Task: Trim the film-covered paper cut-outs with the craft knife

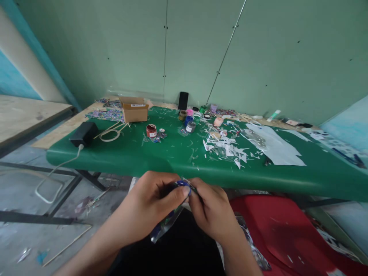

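In front of my lap, my left hand (153, 205) is closed around a glossy clear plastic piece (164, 229) with blue and green on it. Its thumb presses on a blue part near the top, and a loose end hangs below the palm. My right hand (212, 211) meets it from the other side, fingers pinching the upper edge of the same piece. Most of the piece is hidden by my fingers, so its exact kind does not show. Both hands are just short of the front edge of the green-covered table (129, 157).
Paint jars, among them a red one (151, 131) and a grey one (190, 126), stand mid-table. White paper scraps (227, 147) and a white sheet (278, 147) lie to the right. A cardboard box (135, 111), black power adapter (84, 133) and phone (183, 101) are farther back. A red chair (276, 226) is at right.
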Motion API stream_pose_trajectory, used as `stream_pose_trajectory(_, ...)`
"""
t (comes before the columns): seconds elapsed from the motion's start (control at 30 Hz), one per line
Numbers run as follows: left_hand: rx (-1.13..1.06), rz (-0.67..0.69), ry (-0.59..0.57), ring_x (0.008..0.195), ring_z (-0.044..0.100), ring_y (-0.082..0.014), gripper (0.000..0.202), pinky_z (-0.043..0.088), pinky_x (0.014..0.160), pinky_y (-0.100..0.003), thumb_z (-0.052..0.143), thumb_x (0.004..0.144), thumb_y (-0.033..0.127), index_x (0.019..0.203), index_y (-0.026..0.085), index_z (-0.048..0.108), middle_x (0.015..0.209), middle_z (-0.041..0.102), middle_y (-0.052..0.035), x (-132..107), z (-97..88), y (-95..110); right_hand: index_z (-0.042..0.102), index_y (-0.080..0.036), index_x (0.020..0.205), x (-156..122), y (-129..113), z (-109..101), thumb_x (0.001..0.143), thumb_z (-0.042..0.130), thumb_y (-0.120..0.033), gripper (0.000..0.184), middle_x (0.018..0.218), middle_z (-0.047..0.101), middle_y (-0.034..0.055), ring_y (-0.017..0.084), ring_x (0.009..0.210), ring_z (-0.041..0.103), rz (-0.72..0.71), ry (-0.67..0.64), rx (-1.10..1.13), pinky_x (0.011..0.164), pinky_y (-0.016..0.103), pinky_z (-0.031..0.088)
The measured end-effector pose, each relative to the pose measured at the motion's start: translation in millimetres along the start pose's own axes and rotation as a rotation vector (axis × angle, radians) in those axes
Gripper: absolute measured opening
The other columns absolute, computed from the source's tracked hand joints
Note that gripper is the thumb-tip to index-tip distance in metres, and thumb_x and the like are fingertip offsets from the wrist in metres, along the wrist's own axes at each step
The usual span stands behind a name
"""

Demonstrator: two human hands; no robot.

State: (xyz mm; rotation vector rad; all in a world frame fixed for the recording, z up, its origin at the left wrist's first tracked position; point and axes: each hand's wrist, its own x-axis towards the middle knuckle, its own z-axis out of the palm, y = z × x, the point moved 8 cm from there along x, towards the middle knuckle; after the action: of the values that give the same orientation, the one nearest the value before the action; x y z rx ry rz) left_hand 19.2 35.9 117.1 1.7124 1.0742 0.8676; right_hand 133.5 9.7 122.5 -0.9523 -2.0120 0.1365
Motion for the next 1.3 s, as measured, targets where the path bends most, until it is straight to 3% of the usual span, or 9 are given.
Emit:
stream_pose_trajectory(0.23,0.010,-0.051,-0.084,0.047,0.034,-0.0096,0.027,0.027,0.040,-0.021,0.058,0.082,0.033,0.058,0.019,0.059,0.052,0.041,0.0044,3.1,4.4,2.1,0.057,-0.020,0.092,-1.0,1.5,1.5,0.092,0.042,-0.012,0.017,0.068,0.066,-0.0021,0.012,0.054,0.062,-0.021,-0.069,0.012,0.053,0.023,0.042)
stream_pose_trajectory(0.4,0.016,-0.034,-0.088,0.052,0.041,-0.0108,0.021,0.031,0.043,-0.021,0.060,0.080,0.031,0.063,0.019,0.063,0.056,0.047,0.0030,5.2,2.2,1.2,0.056,-0.020,0.090,-1.0,2.4,0.3,0.091,0.041,-0.011,0.018,0.065,0.065,-0.0022,0.012,0.054,0.060,-0.022,-0.061,0.001,0.053,0.023,0.041)
stream_pose_trajectory(0.57,0.001,-0.099,-0.201,0.053,0.036,-0.0097,0.021,0.028,0.046,-0.021,0.059,0.082,0.029,0.064,0.018,0.060,0.057,0.040,0.0046,6.6,10.2,-2.2,0.057,-0.020,0.091,-2.5,2.9,1.1,0.090,0.041,-0.011,0.018,0.064,0.063,-0.0019,0.012,0.052,0.059,-0.006,-0.003,0.020,0.051,0.022,0.041)
stream_pose_trajectory(0.73,-0.041,-0.040,-0.094,0.050,0.035,-0.0103,0.029,0.029,0.042,-0.021,0.056,0.082,0.033,0.056,0.020,0.051,0.053,0.038,0.0042,6.7,7.1,9.5,0.055,-0.021,0.098,-4.4,2.9,-1.8,0.090,0.043,-0.010,0.018,0.069,0.066,-0.0017,0.011,0.054,0.061,0.049,0.131,0.044,0.051,0.021,0.044)
stream_pose_trajectory(0.97,0.013,0.011,0.047,0.044,0.037,-0.0112,0.029,0.027,0.036,-0.021,0.056,0.080,0.030,0.053,0.022,0.049,0.048,0.040,0.0037,1.5,-3.8,8.1,0.056,-0.020,0.096,-3.3,1.1,-1.9,0.090,0.044,-0.011,0.016,0.064,0.063,-0.0034,0.010,0.051,0.059,0.039,0.115,0.070,0.049,0.020,0.042)
stream_pose_trajectory(1.13,0.094,0.096,0.078,0.045,0.042,-0.0119,0.029,0.030,0.037,-0.021,0.057,0.081,0.030,0.054,0.022,0.053,0.048,0.044,0.0028,-0.3,-5.5,13.5,0.057,-0.020,0.097,-4.0,0.8,-1.2,0.091,0.044,-0.011,0.017,0.067,0.065,-0.0023,0.010,0.052,0.060,0.038,0.119,0.047,0.051,0.020,0.044)
stream_pose_trajectory(1.3,0.113,0.098,0.055,0.046,0.044,-0.0119,0.029,0.029,0.037,-0.021,0.057,0.082,0.033,0.055,0.022,0.056,0.050,0.048,0.0023,-0.3,-4.2,13.9,0.058,-0.020,0.102,-4.6,0.3,-0.9,0.091,0.044,-0.012,0.020,0.070,0.068,-0.0009,0.012,0.057,0.064,0.038,0.115,0.027,0.055,0.022,0.046)
